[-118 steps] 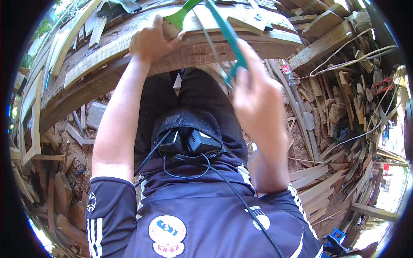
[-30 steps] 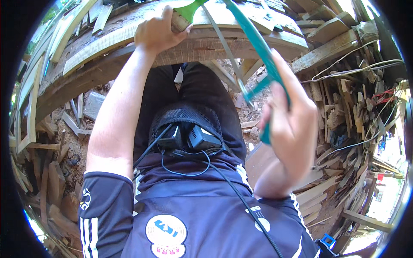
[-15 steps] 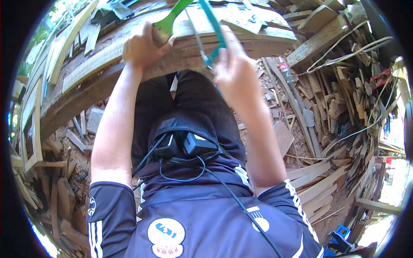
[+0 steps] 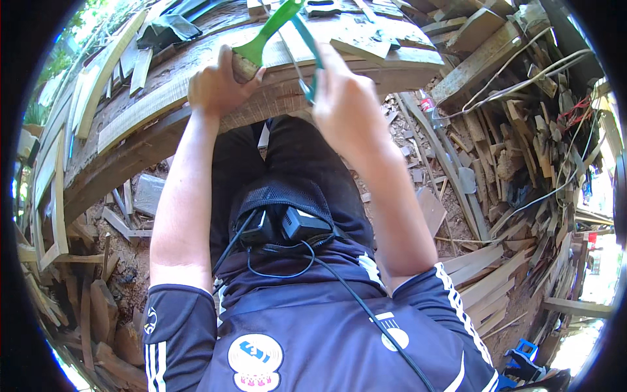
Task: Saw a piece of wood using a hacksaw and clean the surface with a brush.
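Observation:
At the near edge of the wooden bench (image 4: 366, 68), my left hand (image 4: 214, 90) is closed around the bare, wood-coloured end of a green curved piece (image 4: 264, 38). Its narrow green part rises away from me, to the right. My right hand (image 4: 349, 98) grips a hacksaw (image 4: 312, 49) with a teal frame. The thin saw blade slants up and left, passing close to the green piece or across it; whether it touches cannot be made out. My fingers hide most of the saw's handle and part of the piece's bare end.
Boards and dark cloth (image 4: 168, 31) lie on the bench's far left. Stacked scrap wood (image 4: 535, 150) and loose cables (image 4: 522, 85) crowd the right side. Wood offcuts (image 4: 127, 222) litter the ground below. Two black devices (image 4: 297, 222) with a cable sit at my waist.
My right hand and the hacksaw have shifted left and slightly away from me. The green piece has tilted slightly further right, still in my left hand. The whole view has shifted slightly.

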`<state>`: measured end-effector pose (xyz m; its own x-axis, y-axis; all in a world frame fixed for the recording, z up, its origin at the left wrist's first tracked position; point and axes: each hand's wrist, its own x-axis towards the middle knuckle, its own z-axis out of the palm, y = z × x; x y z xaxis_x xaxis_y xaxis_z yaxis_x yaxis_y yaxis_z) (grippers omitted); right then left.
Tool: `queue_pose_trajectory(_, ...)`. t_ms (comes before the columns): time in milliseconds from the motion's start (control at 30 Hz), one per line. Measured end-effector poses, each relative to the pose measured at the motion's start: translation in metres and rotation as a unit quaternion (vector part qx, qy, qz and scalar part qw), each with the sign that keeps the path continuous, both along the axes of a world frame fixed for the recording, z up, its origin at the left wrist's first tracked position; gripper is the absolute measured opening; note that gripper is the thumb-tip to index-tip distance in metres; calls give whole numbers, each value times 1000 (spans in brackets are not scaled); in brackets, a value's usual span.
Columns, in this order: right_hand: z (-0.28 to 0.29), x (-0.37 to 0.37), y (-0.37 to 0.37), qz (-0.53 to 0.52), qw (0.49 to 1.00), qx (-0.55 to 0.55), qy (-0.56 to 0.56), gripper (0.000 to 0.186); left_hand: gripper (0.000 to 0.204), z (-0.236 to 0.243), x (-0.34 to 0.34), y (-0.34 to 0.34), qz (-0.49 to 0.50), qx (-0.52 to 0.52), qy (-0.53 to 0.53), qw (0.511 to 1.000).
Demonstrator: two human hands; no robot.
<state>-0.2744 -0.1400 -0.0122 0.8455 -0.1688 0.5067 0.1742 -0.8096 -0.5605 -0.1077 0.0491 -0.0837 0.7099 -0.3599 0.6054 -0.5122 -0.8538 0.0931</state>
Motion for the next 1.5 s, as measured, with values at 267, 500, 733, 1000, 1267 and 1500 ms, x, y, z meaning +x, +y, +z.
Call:
queue_pose_trajectory(267, 26, -57, -8, -5, 1000, 19, 17, 45, 78, 0, 3, -1, -10, -6, -38, 999)
queue_pose_trajectory(500, 49, -89, -7, -33, 990, 123, 56, 45, 76, 0, 0, 1, 31, 6, -27, 999)
queue_pose_trajectory(733, -19, -11, 1, -19, 999, 21, 38, 50, 75, 2, -1, -8, 7, 6, -26, 1000)
queue_pose_trajectory(1000, 41, -114, -14, -11, 982, 170, 83, 48, 77, 9, 0, 1, 32, 2, -4, 999)
queue_pose_trajectory(1267, -4, -25, -7, 21, 998, 56, 15, 51, 80, -6, 11, 5, 9, -23, -8, 1000)
queue_pose_trajectory(1500, -22, -30, -12, 3, 993, -6, -114, 49, 78, 21, -11, -13, 27, 30, 48, 998)
